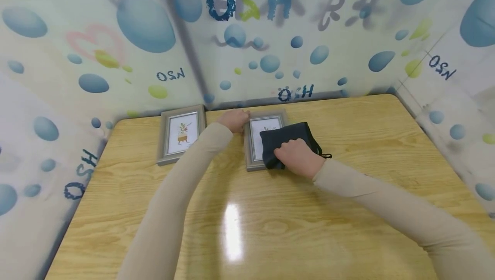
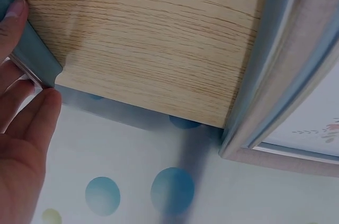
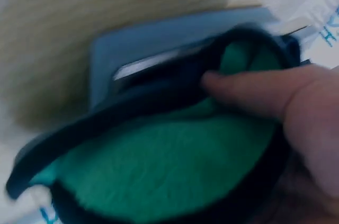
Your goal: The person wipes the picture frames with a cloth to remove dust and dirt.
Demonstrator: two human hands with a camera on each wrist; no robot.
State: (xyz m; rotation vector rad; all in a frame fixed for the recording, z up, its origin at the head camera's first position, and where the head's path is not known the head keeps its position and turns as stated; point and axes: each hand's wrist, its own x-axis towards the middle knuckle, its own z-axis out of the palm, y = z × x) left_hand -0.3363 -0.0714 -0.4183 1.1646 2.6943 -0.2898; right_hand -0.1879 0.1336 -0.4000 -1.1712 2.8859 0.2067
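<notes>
My left hand (image 1: 234, 120) grips the upper left corner of a grey picture frame (image 1: 256, 167). Up close, the thumb and fingers (image 2: 42, 115) of that hand lie on either side of the frame's edge (image 2: 39, 57). In my right hand (image 1: 298, 156) is a dark cloth (image 1: 288, 134), bunched over the right part of this frame and covering some of its plant picture. The right wrist view is blurred; it shows the green inner side of the cloth (image 3: 164, 166), with the thumb (image 3: 249, 89) pressed on its dark border.
Left of my left hand lies a second grey frame (image 1: 164, 139) with a potted-plant print. Both frames are near the back edge of the wooden table (image 1: 332, 228). A wall (image 1: 247, 69) with blue drop patterns stands right behind, and another wall (image 1: 464, 99) borders the right side.
</notes>
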